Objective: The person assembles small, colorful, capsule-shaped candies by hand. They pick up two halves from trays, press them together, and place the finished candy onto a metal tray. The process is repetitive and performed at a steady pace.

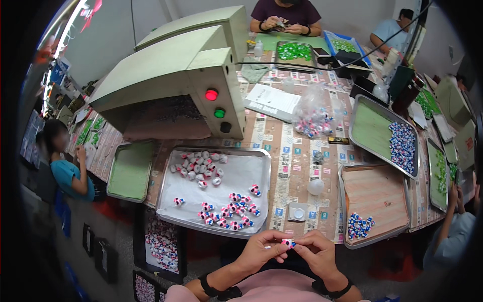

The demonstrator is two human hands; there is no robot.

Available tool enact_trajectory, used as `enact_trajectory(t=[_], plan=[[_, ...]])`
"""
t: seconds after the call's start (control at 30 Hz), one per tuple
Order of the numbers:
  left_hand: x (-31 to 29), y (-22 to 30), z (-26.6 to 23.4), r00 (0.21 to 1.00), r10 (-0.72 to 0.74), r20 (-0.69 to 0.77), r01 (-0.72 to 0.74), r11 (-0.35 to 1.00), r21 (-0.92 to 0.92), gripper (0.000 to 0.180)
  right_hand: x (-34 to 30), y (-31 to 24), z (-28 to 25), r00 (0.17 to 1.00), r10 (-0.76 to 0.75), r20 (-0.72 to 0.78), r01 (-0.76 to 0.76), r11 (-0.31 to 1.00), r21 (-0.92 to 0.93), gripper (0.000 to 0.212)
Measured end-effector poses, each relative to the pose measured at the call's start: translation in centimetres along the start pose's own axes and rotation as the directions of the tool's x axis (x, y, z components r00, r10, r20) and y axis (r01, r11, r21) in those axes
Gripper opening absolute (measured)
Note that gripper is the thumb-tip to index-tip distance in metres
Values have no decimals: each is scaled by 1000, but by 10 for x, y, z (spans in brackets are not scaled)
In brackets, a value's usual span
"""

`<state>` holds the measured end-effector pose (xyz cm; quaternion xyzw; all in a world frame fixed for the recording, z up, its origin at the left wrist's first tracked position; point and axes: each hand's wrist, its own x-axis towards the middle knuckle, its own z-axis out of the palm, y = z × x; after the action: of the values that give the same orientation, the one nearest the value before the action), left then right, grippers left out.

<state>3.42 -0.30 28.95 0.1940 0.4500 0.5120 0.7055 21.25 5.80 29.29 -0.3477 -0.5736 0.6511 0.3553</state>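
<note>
Between the fingertips of both hands is a small pink, white and blue figurine piece with dark spots (288, 243). My left hand (260, 251) pinches one side, and my right hand (318, 252) pinches the other, just off the table's front edge. To the left, a metal tray lined with white paper (241, 173) bears white-and-pink pieces (201, 167) at its back and pink-and-blue ones (234, 210) near its front. On the right, a brown-lined tray (377, 191) carries small blue-and-white parts (360, 226) in its near left corner.
A large machine with red and green buttons (214, 70) stands behind the left tray. Further right lie a bag of pieces (314, 118) and a green-lined tray (370, 123). A round white bottle (316, 187) and small square container (298, 212) stand nearby. Several co-workers sit around.
</note>
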Motion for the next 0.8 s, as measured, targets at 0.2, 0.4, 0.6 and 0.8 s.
enact_trajectory(t=[0.2, 0.4, 0.6, 0.8], plan=[[-2, -5, -4, 1000, 12, 16, -13, 999, 44, 28, -4, 5, 5, 1000, 2, -31, -2, 1000, 17, 16], [-6, 6, -3, 991, -50, 123, 46, 998, 37, 30, -6, -10, -6, 999, -10, 46, 13, 999, -50, 18], [-16, 27, 12, 961, -11, 276, -36, 986, 162, 27, -15, -30, -14, 965, -226, 135, 256, 926, -278, 23], [-20, 28, 19, 937, -30, 348, -8, 994, 107, 25, -28, -36, -5, 931, -363, 41, 359, 886, -292, 22]])
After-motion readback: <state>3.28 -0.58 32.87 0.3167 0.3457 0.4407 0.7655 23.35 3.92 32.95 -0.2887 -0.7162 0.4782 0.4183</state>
